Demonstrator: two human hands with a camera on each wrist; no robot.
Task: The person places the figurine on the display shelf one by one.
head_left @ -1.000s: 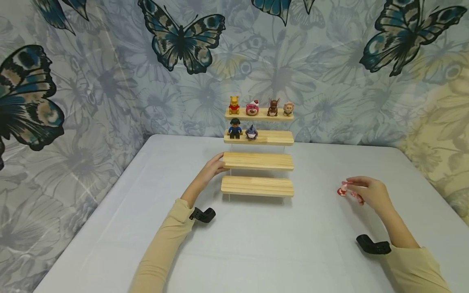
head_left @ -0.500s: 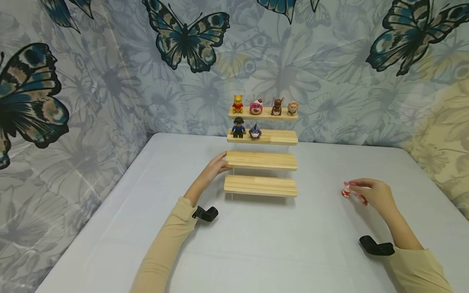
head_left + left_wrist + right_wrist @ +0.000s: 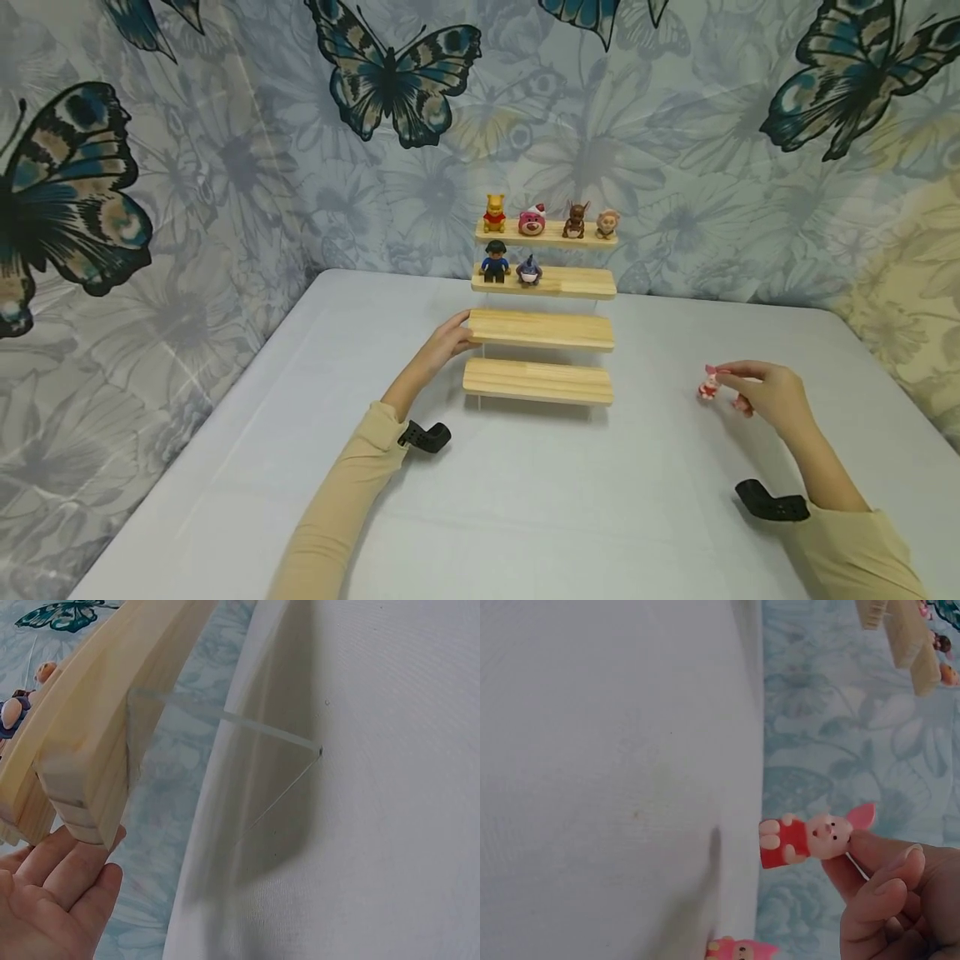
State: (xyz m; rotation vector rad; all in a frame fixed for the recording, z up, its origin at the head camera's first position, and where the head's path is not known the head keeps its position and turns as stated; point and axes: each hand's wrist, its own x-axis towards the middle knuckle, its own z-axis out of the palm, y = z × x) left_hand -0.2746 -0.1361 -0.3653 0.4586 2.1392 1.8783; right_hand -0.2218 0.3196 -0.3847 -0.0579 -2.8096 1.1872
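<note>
My right hand (image 3: 772, 396) pinches a small Piglet figurine (image 3: 787, 841) in a red outfit by its head, between thumb and fingertips. In the right wrist view its base stands off from the tabletop. A second pink figurine (image 3: 742, 406) is under that hand, partly hidden by the fingers. To the left, my left hand (image 3: 442, 342) touches the left end of the third shelf (image 3: 540, 330) of a wooden tiered stand. In the left wrist view its fingers, fairly straight, rest at the shelf's end (image 3: 79, 799), some tips hidden behind the wood.
The top shelf (image 3: 551, 238) bears a Winnie-the-Pooh figurine (image 3: 494, 214), a pink bear (image 3: 532, 221), a brown long-eared figurine (image 3: 575, 220) and a pale round-faced one (image 3: 607, 223). A dark-haired figure (image 3: 495, 262) and an Eeyore figurine (image 3: 528, 271) stand one shelf lower. The bottom shelf (image 3: 537, 381) is nearest.
The head view has swung slightly, shifting everything rightward. My right hand has raised the Piglet figurine a little, leaving the second figurine below. My left hand has stayed at the shelf end.
</note>
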